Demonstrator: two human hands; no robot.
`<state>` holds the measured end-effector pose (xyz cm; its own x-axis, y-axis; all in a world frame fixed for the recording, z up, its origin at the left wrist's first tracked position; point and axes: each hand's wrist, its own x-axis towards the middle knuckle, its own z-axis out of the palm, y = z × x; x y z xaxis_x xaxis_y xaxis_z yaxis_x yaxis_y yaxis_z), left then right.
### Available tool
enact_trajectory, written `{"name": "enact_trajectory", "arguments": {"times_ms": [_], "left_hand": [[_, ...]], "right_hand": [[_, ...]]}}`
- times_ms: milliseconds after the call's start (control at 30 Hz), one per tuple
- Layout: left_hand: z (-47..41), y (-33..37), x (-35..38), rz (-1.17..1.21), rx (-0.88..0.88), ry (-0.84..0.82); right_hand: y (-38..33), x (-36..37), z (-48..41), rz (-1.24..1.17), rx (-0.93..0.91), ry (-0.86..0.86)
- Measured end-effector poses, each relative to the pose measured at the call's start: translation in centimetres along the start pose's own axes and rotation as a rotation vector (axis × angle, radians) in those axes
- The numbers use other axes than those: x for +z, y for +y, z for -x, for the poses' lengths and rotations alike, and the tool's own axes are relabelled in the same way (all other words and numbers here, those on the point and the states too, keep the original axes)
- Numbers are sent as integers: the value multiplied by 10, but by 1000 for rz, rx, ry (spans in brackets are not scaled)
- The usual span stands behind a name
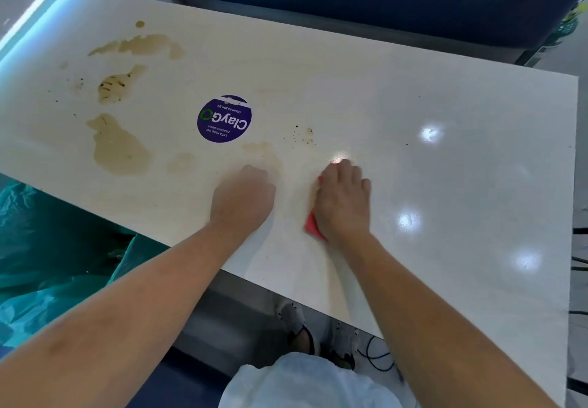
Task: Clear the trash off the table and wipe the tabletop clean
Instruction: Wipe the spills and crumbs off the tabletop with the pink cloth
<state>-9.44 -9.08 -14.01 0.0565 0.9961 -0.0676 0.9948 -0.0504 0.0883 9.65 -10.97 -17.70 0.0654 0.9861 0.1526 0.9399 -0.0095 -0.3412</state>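
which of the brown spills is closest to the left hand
The faint smear beside the purple sticker, right at the left hand; the darker puddles lie farther left.

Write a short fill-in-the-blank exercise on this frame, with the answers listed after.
1. The right hand grips a ____ cloth against the tabletop.
2. The left hand rests on the tabletop, fingers curled, holding ____.
3. The largest brown spill lies to the ____ of the purple ClayGo sticker.
Missing words: red; nothing; left.
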Motion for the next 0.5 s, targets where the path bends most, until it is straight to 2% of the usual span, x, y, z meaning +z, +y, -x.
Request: {"name": "enact_trajectory", "arguments": {"times_ms": [133, 267, 367, 500], "left_hand": [[6, 3, 0, -31, 3, -41], [7, 3, -1, -15, -13, -44], [6, 4, 1, -4, -20, -66], [6, 0, 2, -8, -18, -91]], "right_hand": [[53, -22, 33, 28, 104, 106], [33, -21, 87, 45, 168, 70], [-16, -4, 92, -6, 51, -16], [-48, 10, 51, -23, -107, -23]]}}
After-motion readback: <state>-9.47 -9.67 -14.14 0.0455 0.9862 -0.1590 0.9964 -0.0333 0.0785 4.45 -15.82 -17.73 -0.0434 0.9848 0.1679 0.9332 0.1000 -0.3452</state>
